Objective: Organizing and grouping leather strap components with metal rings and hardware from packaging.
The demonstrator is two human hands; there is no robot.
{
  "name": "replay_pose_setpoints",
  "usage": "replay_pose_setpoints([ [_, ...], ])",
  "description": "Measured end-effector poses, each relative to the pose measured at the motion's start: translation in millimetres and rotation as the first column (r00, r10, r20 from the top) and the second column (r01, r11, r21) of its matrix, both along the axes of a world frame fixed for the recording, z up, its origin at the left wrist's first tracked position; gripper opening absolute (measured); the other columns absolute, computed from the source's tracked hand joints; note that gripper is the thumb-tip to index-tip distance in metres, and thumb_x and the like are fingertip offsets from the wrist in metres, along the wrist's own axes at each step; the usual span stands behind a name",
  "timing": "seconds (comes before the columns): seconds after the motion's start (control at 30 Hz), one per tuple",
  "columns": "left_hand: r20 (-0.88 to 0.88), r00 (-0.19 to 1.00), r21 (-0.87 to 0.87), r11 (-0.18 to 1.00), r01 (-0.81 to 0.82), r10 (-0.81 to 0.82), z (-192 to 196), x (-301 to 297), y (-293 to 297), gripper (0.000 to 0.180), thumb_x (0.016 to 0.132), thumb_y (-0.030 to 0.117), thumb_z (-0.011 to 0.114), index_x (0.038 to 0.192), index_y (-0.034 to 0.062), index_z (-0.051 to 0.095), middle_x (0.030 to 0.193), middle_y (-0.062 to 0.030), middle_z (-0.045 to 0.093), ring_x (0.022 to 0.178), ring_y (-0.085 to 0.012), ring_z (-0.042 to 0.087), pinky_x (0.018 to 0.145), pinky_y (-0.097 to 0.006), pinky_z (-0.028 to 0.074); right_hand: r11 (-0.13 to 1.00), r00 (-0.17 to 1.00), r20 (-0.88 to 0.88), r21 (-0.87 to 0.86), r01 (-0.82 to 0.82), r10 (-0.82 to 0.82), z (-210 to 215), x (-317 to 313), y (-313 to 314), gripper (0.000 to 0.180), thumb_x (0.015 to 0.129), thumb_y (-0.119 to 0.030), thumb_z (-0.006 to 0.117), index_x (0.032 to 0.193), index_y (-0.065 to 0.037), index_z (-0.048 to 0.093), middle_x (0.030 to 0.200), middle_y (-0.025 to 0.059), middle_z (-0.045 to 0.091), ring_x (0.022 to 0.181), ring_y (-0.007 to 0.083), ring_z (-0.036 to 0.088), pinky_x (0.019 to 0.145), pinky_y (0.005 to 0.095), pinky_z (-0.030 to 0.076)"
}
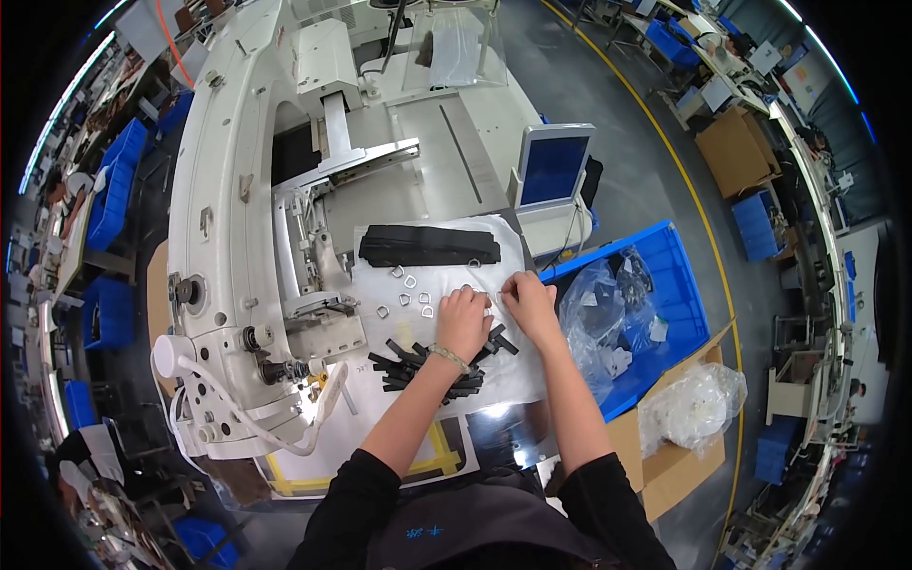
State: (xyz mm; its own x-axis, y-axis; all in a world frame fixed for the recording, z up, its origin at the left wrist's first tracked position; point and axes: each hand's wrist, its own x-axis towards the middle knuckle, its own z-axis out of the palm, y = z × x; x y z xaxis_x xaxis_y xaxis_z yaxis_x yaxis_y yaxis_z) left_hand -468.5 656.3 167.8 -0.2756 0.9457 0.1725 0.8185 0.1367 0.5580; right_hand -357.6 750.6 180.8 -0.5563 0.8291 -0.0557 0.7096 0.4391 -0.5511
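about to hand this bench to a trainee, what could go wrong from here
1. Loose rings lie just beside the left hand, so a careless sweep could scatter them.
2. The bracelet on that wrist is over the heaped black strips and might drag some out of the pile.
3. The blue bin beside the bench holds clear bags; a ring knocked over that side might be hard to find among them.

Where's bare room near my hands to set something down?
On the white sheet, between the short black strips and your right forearm; also the grey machine bed, beyond the long black bundle. Silver rings crowd the left of your left hand; the strips crowd nearer you.
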Motion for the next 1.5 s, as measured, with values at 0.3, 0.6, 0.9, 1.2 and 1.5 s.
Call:
replay_pose_setpoints([
  [0.3,0.03,0.999,-0.063,0.998,0.03,-0.028,3.8,-3.3,6.2,0.016,0.063,0.008,0.061,0.078,0.0071,0.056,0.078,-0.0089,0.053,0.072,-0.028,0.055,0.066,-0.038,0.043,0.992,0.997,0.075,-0.124,-0.025,0.035,14.5,-5.7,2.7,0.011,0.066,-0.017,0.067,0.072,-0.009,0.061,0.076,0.0051,0.06,0.076,0.0223,0.057,0.07,0.0376,0.031],
  [0.6,0.129,0.985,0.071,0.99,-0.124,0.114,9.1,-51.6,0.5,0.016,0.068,0.002,0.057,0.083,0.007,0.057,0.08,-0.0092,0.052,0.073,-0.028,0.054,0.066,-0.038,0.044,0.987,0.908,-0.397,-0.135,0.088,-0.136,23.8,-24.1,-19.0,0.017,0.067,-0.005,0.07,0.083,-0.002,0.064,0.063,0.0021,0.059,0.056,0.01,0.056,0.063,0.025,0.042],
  [0.9,-0.347,0.93,0.127,0.976,0.175,-0.122,16.9,-58.0,46.6,0.007,0.074,0.013,0.052,0.077,0.014,0.058,0.079,-0.0031,0.045,0.078,-0.0192,0.046,0.067,-0.032,0.035,0.925,0.978,-0.108,0.321,0.203,-0.177,9.5,-9.8,-37.7,0.022,0.068,-0.017,0.067,0.087,-0.013,0.058,0.085,0.002,0.054,0.088,0.0194,0.051,0.077,0.0374,0.028],
  [1.2,-0.332,0.943,0.202,0.977,0.065,0.006,18.2,-68.1,20.7,0.002,0.065,0.014,0.058,0.068,0.013,0.057,0.074,-0.0035,0.048,0.077,-0.0225,0.049,0.064,-0.039,0.035,0.921,0.955,-0.138,0.259,0.292,-0.264,-12.6,19.4,-43.9,0.023,0.071,-0.02,0.066,0.09,-0.011,0.056,0.088,0.0036,0.058,0.089,0.0204,0.054,0.076,0.0393,0.029],
  [1.5,-0.3,0.954,0.004,1.0,-0.023,0.023,39.9,-47.4,-31.5,0.04,0.06,-0.003,0.054,0.097,0.0096,0.06,0.099,-0.0092,0.051,0.098,-0.0276,0.048,0.08,-0.039,0.036,0.782,0.832,-0.353,0.318,0.537,-0.428,-11.2,140.0,-104.5,0.047,0.071,-0.018,0.067,0.114,-0.011,0.05,0.113,0.0075,0.051,0.105,0.0196,0.049,0.082,0.0391,0.026],
])
